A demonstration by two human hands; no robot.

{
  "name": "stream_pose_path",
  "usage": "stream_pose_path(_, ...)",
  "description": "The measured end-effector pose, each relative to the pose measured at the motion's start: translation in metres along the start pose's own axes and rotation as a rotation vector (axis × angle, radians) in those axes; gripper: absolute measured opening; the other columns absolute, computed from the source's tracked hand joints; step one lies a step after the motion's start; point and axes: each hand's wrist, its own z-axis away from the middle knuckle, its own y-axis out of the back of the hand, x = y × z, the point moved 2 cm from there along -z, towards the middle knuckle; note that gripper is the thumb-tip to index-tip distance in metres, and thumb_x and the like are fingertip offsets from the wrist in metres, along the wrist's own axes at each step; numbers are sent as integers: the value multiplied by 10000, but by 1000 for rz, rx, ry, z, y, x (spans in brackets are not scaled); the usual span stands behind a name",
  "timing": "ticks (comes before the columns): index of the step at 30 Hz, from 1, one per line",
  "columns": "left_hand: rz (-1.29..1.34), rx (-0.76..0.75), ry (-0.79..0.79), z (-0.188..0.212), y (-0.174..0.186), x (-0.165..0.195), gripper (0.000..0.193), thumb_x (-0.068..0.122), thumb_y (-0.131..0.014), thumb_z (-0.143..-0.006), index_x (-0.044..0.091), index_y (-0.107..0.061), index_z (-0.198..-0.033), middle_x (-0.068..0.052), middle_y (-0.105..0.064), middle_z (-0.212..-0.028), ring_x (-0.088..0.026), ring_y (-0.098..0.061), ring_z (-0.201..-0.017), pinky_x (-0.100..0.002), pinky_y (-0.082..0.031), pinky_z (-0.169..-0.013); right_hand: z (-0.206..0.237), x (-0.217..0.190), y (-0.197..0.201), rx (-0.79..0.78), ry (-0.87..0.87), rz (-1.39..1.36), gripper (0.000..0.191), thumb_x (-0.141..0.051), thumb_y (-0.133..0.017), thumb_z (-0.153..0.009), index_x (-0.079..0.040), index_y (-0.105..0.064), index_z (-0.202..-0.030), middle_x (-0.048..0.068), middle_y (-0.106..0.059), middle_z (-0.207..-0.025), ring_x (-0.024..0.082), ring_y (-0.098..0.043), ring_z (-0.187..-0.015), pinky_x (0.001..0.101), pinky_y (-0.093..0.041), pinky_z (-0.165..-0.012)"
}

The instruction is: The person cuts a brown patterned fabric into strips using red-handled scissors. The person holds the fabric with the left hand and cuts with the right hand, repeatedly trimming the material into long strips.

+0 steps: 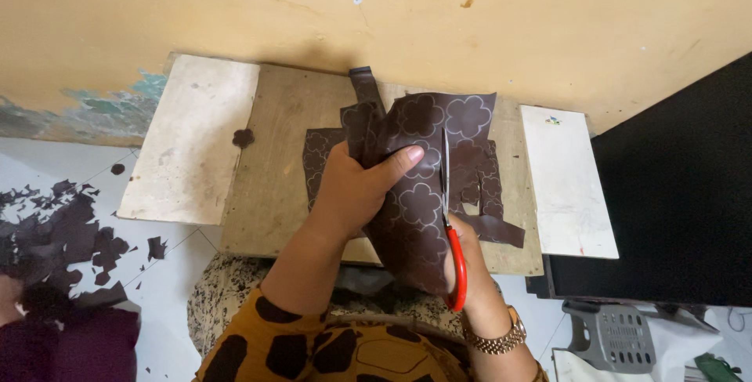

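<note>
Gripping the brown patterned sheet (423,194), left hand (356,190) steadies it while right hand (470,260) holds red-handled scissors (450,225) against it above the wooden board (266,194).

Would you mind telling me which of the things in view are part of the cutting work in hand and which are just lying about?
In use:
- dark brown sheet with flower outlines, held by the left hand
- red-handled scissors in the right hand, cutting it
- wooden board underneath

Lying about:
- dark offcuts on the floor
- white panel
- grey plastic basket
</note>
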Motion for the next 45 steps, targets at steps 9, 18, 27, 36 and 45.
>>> stream_pose_path(9,-20,-85,67,1,-5,-1,298,189,-776,-840,5,-743,-1072,-56,-765,-930,-129,-705,-820,-304,-579,-750,2,-7,9,-92,-43,-49,325,-200,-508,-1015,14,-653,-1213,54,-731,-1041,114,-656,-896,264,-560,-770)
stream_pose_path(18,-30,-35,36,3,-3,0,265,175,-775,-835,-8,-743,-1024,-51,-751,-895,-120,-690,-787,-286,-569,-716,3,10,10,-67,-24,-190,320,-232,-590,-1015,34,-669,-1175,37,-719,-993,89,-653,-835,252,-555,-709)
stream_pose_path(27,-36,-44,56,2,-1,0,243,179,-772,-833,-15,-745,-977,-60,-756,-868,-127,-692,-753,-295,-567,-691,-3,18,8,-23,-82,-275,239,-159,-606,-1017,30,-697,-1133,72,-737,-982,124,-674,-810,272,-570,-706)
stream_pose_path(36,-78,-74,54,4,-3,-1,282,193,-783,-818,7,-748,-1027,-54,-766,-908,-122,-700,-798,-300,-578,-733,-3,11,8,65,-208,-279,242,-156,-540,-1017,20,-679,-1111,79,-726,-969,134,-685,-792,275,-565,-675)
stream_pose_path(45,39,-86,119,4,-5,-7,251,164,-770,-832,-3,-746,-1018,-70,-761,-902,-138,-701,-788,-309,-574,-726,-8,24,1,109,-208,-436,202,-127,-549,-1021,0,-679,-1109,71,-730,-938,130,-695,-729,262,-575,-612)
